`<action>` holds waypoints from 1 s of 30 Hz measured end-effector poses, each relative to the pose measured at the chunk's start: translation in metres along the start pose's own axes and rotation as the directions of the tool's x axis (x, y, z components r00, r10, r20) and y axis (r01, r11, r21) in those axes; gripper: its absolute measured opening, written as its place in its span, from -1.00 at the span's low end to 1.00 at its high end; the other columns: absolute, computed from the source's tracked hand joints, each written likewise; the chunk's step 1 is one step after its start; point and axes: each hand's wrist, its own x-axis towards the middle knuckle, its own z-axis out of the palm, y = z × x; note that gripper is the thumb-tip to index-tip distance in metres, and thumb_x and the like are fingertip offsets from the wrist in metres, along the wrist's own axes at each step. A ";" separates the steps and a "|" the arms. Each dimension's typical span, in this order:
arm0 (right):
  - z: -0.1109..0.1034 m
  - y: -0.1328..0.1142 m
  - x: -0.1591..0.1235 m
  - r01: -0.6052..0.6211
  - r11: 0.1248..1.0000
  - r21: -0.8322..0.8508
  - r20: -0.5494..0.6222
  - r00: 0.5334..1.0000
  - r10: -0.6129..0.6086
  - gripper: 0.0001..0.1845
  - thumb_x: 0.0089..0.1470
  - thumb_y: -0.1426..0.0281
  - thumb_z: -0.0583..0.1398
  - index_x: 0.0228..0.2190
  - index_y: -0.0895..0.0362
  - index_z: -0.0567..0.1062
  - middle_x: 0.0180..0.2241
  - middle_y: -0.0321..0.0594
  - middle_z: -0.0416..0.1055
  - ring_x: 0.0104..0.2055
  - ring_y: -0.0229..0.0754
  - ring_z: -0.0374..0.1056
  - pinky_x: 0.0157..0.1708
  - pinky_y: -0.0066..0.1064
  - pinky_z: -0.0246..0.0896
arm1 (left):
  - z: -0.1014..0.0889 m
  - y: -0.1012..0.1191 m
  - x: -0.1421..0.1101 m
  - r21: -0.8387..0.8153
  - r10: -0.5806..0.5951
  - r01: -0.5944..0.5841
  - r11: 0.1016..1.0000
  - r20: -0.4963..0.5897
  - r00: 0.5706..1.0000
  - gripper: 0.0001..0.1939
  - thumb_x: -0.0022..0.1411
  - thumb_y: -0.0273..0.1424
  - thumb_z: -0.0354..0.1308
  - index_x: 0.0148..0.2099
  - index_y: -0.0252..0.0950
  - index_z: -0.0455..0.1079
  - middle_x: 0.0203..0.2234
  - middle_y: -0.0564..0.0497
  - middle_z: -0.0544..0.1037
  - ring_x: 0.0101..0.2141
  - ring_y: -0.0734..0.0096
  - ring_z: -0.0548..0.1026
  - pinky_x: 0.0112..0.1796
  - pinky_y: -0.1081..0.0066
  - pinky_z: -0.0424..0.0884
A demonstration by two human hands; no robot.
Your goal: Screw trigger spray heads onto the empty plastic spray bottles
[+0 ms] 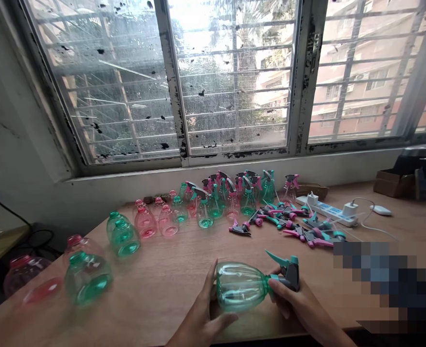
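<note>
A wooden bench (pixel 155 294) carried rows of bottles (pixel 213 207) beyond the left hand (pixel 200 320) and right hand (pixel 299 306). Between them sat a light, slick-looking green plastic spray bottle (pixel 240 286), the left curled round its body, the right wrapped about its neck, likely the firmest hold.

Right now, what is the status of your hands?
Left hand cradling green spray bottle. Right hand on its trigger head. Loose trigger heads ahead, not blocking.
</note>
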 end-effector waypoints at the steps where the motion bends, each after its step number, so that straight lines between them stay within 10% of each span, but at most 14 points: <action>1: 0.000 0.000 0.000 -0.002 1.000 -0.002 0.006 1.000 0.002 -0.52 0.08 0.00 0.37 -0.27 0.11 0.38 -0.59 -0.35 0.48 -0.70 -0.36 0.17 -0.68 -0.51 -0.02 | 0.001 0.003 -0.001 0.007 -0.018 0.018 1.000 -0.014 1.000 0.19 0.19 -0.19 0.42 0.54 -0.15 -0.38 0.44 -0.15 0.17 0.42 -0.06 0.06 0.39 0.08 -0.01; 8: 0.001 0.000 0.001 0.002 1.000 0.006 0.031 1.000 -0.002 -0.51 0.06 0.02 0.39 -0.26 0.11 0.39 -0.58 -0.34 0.50 -0.69 -0.36 0.19 -0.67 -0.51 0.00 | 0.003 0.011 0.002 -0.040 -0.003 0.002 0.999 -0.018 1.000 0.00 0.19 -0.14 0.41 0.50 -0.18 -0.03 0.38 -0.16 0.30 0.34 -0.11 0.26 0.34 0.06 0.13; 19: 0.001 0.000 0.000 -0.018 1.000 0.009 0.035 0.999 0.018 -0.50 0.02 0.02 0.41 -0.25 0.12 0.42 -0.58 -0.33 0.52 -0.70 -0.37 0.20 -0.66 -0.51 -0.02 | -0.004 -0.011 0.000 0.047 -0.013 0.015 0.999 -0.042 0.999 0.25 0.15 -0.16 0.44 0.53 -0.16 -0.42 0.47 -0.17 0.07 0.43 -0.07 0.04 0.41 0.05 -0.11; 25: 0.002 -0.001 0.001 -0.019 1.000 0.018 0.044 0.999 0.018 -0.49 0.02 0.01 0.42 -0.27 0.12 0.41 -0.62 -0.39 0.45 -0.71 -0.38 0.16 -0.66 -0.52 -0.06 | -0.007 -0.017 0.003 0.002 0.035 -0.035 0.999 0.002 0.999 0.01 0.22 -0.20 0.39 0.51 -0.13 -0.13 0.43 -0.17 0.17 0.39 -0.14 0.12 0.38 0.00 0.01; 30: 0.004 -0.004 0.000 -0.004 0.999 0.033 0.047 0.999 0.002 -0.48 0.01 -0.01 0.41 -0.29 0.11 0.39 -0.67 -0.48 0.33 -0.71 -0.38 0.11 -0.68 -0.52 -0.09 | -0.005 -0.019 0.004 -0.026 0.045 -0.045 0.999 -0.011 0.999 0.17 0.16 -0.14 0.43 0.53 -0.07 -0.30 0.33 -0.23 0.31 0.29 -0.16 0.32 0.29 0.02 0.21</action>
